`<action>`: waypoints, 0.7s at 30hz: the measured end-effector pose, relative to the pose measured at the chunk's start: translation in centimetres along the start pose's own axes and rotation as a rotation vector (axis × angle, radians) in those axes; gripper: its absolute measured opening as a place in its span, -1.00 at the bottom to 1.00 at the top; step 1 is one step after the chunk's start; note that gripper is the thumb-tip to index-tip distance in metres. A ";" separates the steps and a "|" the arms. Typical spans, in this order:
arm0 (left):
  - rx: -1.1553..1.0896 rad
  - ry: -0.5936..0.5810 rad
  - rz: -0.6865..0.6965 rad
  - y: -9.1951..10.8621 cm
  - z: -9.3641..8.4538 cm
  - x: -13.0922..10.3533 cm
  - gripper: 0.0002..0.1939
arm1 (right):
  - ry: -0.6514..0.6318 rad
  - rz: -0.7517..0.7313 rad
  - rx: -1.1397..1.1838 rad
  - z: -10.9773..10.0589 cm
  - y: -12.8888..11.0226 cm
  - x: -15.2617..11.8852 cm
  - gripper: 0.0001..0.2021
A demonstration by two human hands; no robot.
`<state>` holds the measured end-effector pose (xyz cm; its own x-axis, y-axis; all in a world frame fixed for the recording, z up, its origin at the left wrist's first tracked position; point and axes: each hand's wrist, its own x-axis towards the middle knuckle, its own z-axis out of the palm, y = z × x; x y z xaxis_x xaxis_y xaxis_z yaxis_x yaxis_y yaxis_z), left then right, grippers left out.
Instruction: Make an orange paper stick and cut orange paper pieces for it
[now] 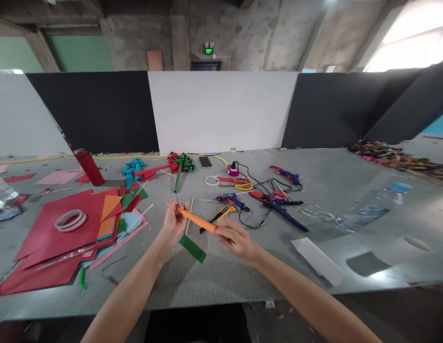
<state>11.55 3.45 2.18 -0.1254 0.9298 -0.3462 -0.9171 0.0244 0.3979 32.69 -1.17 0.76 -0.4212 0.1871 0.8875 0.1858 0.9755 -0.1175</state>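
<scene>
An orange rolled paper strip slants between my two hands above the table. My left hand is closed on its far left end, which is narrower. The fingers of my right hand pinch its wider right end. Below the roll, a dark green paper piece lies on the table, and a thin wooden stick stands out behind the roll. A yellow cutter rests just beyond my right hand. Behind it lies a blue glue gun.
Red paper sheets with a tape roll spread at the left. Beyond are a red flask, ribbon flowers and a phone. Pliers, a plastic bottle and white paper lie to the right.
</scene>
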 end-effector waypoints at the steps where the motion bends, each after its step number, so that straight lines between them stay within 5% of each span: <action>1: -0.006 -0.006 -0.019 -0.1 0.3 -0.4 -0.69 | -0.036 0.014 -0.007 0.1 0.0 0.2 -0.72; 4: -0.021 -0.080 -0.083 -0.3 0.7 -1.3 -0.67 | -0.082 0.067 -0.027 0.3 -0.3 0.7 -0.74; 8: -0.029 -0.133 -0.038 0.5 0.5 -1.4 -0.59 | 0.030 0.152 0.084 0.5 -1.2 0.8 -0.78; 16: -0.107 -0.050 -0.036 1.1 0.2 -0.6 -0.57 | -0.258 -0.168 0.055 1.0 -2.1 1.0 -0.85; 21: -0.054 -0.023 0.029 0.8 -0.2 -0.1 -0.58 | -0.220 -0.183 -0.045 0.8 -2.2 1.0 -0.81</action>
<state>10.77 3.28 2.32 -0.1439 0.9379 -0.3156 -0.9323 -0.0215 0.3612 31.11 -2.99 1.54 -0.6332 0.0340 0.7733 0.1260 0.9902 0.0596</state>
